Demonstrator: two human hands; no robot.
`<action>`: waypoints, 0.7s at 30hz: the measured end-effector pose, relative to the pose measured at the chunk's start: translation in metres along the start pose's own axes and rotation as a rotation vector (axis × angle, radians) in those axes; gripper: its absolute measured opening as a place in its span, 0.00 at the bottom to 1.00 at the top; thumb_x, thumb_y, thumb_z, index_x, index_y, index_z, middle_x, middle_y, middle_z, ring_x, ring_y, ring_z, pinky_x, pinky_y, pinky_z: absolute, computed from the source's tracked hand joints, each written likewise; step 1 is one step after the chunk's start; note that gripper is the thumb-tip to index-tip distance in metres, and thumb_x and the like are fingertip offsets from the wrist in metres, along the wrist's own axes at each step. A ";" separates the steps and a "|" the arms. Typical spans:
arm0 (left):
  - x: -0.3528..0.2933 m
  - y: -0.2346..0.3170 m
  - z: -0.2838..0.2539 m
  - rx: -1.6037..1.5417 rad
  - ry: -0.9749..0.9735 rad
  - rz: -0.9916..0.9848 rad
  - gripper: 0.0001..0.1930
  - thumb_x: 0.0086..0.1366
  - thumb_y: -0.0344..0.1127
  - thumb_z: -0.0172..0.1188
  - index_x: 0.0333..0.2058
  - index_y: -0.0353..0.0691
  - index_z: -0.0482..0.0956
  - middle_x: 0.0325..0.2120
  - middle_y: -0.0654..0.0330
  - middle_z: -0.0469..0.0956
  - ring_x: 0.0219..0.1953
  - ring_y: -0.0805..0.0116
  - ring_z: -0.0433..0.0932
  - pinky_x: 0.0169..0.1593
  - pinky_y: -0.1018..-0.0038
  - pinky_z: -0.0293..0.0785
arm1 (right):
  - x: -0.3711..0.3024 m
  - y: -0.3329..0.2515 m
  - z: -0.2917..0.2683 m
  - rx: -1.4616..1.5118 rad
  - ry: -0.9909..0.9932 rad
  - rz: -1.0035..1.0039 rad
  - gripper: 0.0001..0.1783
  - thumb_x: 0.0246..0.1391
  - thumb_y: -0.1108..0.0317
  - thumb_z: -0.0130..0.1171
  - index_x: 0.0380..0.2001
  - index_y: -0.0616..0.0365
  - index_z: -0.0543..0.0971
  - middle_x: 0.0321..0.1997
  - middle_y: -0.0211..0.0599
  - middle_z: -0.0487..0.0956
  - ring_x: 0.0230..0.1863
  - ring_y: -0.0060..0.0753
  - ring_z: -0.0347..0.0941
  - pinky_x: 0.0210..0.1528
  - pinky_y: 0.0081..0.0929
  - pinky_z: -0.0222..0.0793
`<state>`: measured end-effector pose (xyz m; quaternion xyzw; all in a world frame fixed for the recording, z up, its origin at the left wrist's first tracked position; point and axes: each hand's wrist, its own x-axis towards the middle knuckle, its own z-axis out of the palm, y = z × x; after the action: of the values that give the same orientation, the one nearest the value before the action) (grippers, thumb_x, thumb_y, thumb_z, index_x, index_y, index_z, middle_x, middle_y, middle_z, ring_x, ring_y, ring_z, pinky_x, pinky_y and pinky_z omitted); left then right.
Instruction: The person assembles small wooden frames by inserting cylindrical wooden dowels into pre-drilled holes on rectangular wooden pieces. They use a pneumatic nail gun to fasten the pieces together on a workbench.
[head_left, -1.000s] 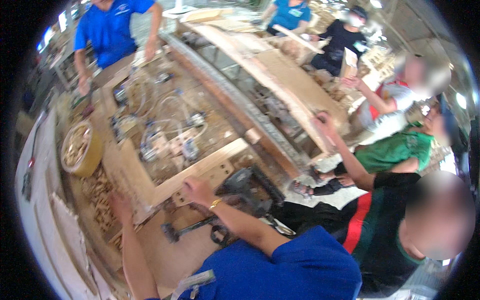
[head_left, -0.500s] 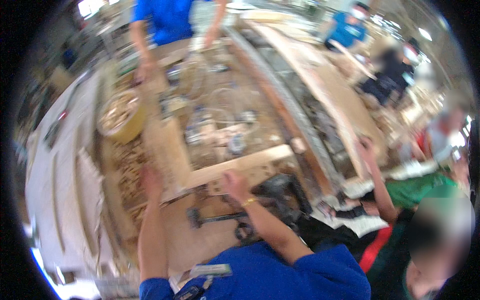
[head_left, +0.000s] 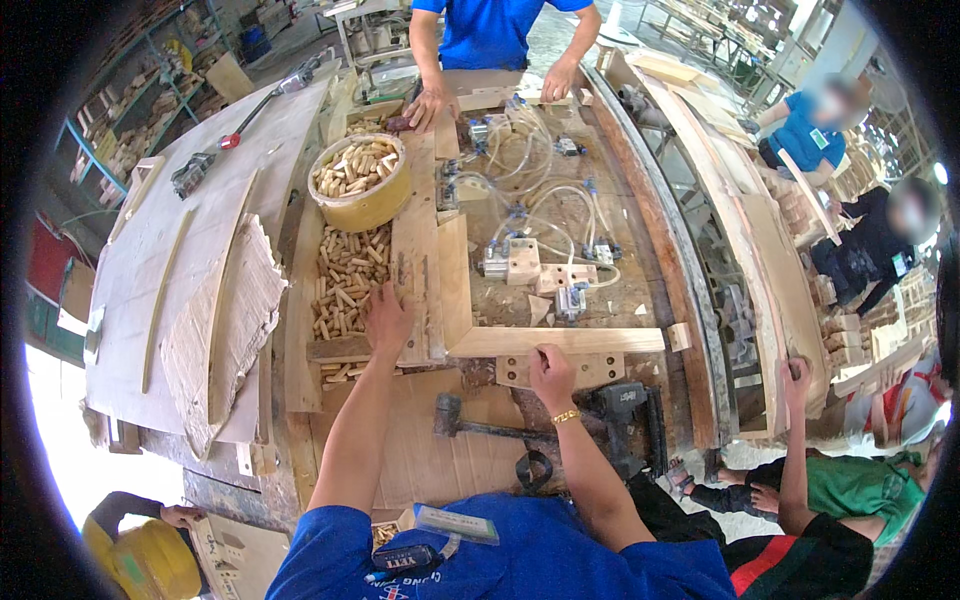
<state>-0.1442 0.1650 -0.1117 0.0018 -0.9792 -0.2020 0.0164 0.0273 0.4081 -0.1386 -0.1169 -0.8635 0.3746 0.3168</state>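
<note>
My left hand [head_left: 388,318] is at the right edge of a long trough of wooden dowels [head_left: 345,275], fingers curled among them; its fingertips are hidden. My right hand [head_left: 552,378] is closed at the near side of a pale wooden rail [head_left: 570,341]; what its fingers hold, if anything, is hidden. A mitred corner joins this rail to an upright wooden piece [head_left: 455,275]. Beneath my right hand lies a drilled wooden block [head_left: 600,367]. A yellow round tub [head_left: 362,210] heaped with dowels stands beyond my left hand.
Nearer me lie a black mallet [head_left: 450,415] and a black power tool [head_left: 630,425]. Clear hoses [head_left: 525,150] and clamp fittings [head_left: 570,300] spread over the bench. A co-worker [head_left: 485,35] in blue rests both hands at the far end. Boards [head_left: 215,330] cover the left table.
The view has straightened and sharpened from a tilted blur. My left hand has moved onto the dowels from the trough's right side. My right hand stays beside the rail.
</note>
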 end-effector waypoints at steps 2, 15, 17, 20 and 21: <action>0.002 -0.004 0.002 0.023 0.010 0.005 0.28 0.63 0.44 0.51 0.60 0.42 0.59 0.61 0.44 0.58 0.59 0.45 0.64 0.61 0.49 0.59 | 0.000 -0.001 0.003 0.000 0.013 -0.011 0.04 0.52 0.66 0.60 0.28 0.54 0.78 0.21 0.36 0.76 0.19 0.36 0.74 0.22 0.30 0.68; -0.003 -0.001 -0.002 0.068 0.059 0.020 0.24 0.62 0.44 0.51 0.55 0.42 0.63 0.57 0.45 0.63 0.59 0.44 0.64 0.63 0.49 0.54 | -0.001 -0.005 -0.002 0.017 -0.056 0.047 0.05 0.52 0.66 0.60 0.29 0.55 0.77 0.21 0.37 0.74 0.19 0.36 0.71 0.24 0.30 0.67; -0.003 -0.006 -0.001 0.058 0.088 0.022 0.25 0.62 0.44 0.51 0.55 0.42 0.63 0.57 0.45 0.63 0.58 0.44 0.64 0.63 0.49 0.54 | 0.000 -0.006 0.000 0.010 -0.043 0.003 0.05 0.52 0.67 0.60 0.29 0.55 0.77 0.21 0.37 0.74 0.19 0.36 0.71 0.24 0.31 0.67; -0.002 -0.007 0.001 0.050 0.077 0.031 0.25 0.62 0.45 0.51 0.55 0.42 0.63 0.58 0.45 0.63 0.58 0.43 0.64 0.64 0.49 0.53 | 0.000 -0.004 -0.001 -0.001 -0.086 0.022 0.05 0.52 0.67 0.59 0.29 0.56 0.78 0.21 0.37 0.75 0.19 0.36 0.71 0.25 0.30 0.67; -0.001 -0.004 0.000 0.065 0.044 0.014 0.25 0.62 0.45 0.52 0.55 0.42 0.63 0.58 0.45 0.63 0.59 0.43 0.64 0.64 0.49 0.53 | -0.001 -0.002 -0.001 -0.007 -0.069 0.020 0.05 0.52 0.67 0.59 0.29 0.56 0.78 0.22 0.37 0.76 0.19 0.35 0.71 0.25 0.30 0.67</action>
<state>-0.1435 0.1617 -0.1137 -0.0003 -0.9847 -0.1698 0.0393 0.0286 0.4072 -0.1367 -0.1134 -0.8741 0.3786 0.2825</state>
